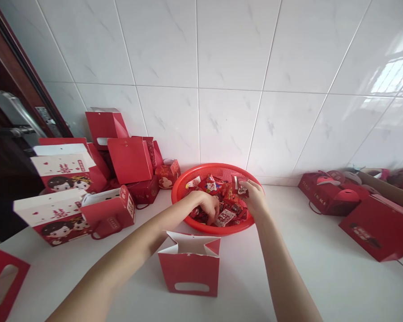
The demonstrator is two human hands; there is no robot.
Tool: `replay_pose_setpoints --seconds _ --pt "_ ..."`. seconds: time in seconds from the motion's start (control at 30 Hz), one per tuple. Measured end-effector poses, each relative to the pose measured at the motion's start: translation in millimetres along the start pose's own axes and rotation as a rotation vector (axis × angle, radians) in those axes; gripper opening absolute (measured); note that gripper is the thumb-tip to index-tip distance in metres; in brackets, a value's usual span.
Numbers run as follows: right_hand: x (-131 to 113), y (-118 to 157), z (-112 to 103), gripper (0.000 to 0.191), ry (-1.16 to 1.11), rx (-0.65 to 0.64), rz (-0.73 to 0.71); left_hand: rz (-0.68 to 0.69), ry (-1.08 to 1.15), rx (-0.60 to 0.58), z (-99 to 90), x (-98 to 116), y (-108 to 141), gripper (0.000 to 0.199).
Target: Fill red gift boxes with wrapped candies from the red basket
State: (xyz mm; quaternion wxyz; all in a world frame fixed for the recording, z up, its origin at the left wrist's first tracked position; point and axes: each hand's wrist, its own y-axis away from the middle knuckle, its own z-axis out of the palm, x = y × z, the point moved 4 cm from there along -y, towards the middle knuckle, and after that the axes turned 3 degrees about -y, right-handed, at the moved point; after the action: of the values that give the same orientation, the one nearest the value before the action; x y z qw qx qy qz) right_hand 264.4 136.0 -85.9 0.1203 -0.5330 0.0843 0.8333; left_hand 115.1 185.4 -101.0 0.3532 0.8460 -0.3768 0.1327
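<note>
A red plastic basket full of small wrapped sweets stands against the tiled wall. My left hand reaches into its front left part, fingers curled down among the wrappers; what they grip, if anything, is hidden. At the basket's right side, my right hand pinches a red-and-white sweet packet between thumb and fingers, just above the pile. In front of the basket, between my forearms, an upright red paper gift bag has its top open. An oval cut-out shows low on its near face.
Several red gift boxes and printed boxes crowd the left side. More red boxes and a cardboard carton stand at right. A red piece with a handle hole lies at the near left. A door handle juts in at far left.
</note>
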Motion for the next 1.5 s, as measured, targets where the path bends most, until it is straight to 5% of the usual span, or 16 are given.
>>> replay_pose_setpoints --seconds 0.37,0.7,1.1,1.5 --pt "0 -1 0 0.015 0.005 -0.012 -0.003 0.138 0.135 0.471 -28.7 3 11 0.045" --pt "-1 1 1 0.015 0.007 -0.014 -0.007 0.116 0.156 0.501 -29.1 -1 9 0.028" --pt "-1 0 1 0.018 -0.005 0.002 -0.003 0.028 0.106 0.378 -20.5 -9 4 0.015" --pt "0 -2 0 0.018 -0.01 -0.008 -0.005 0.021 0.086 0.425 -22.0 -11 2 0.024"
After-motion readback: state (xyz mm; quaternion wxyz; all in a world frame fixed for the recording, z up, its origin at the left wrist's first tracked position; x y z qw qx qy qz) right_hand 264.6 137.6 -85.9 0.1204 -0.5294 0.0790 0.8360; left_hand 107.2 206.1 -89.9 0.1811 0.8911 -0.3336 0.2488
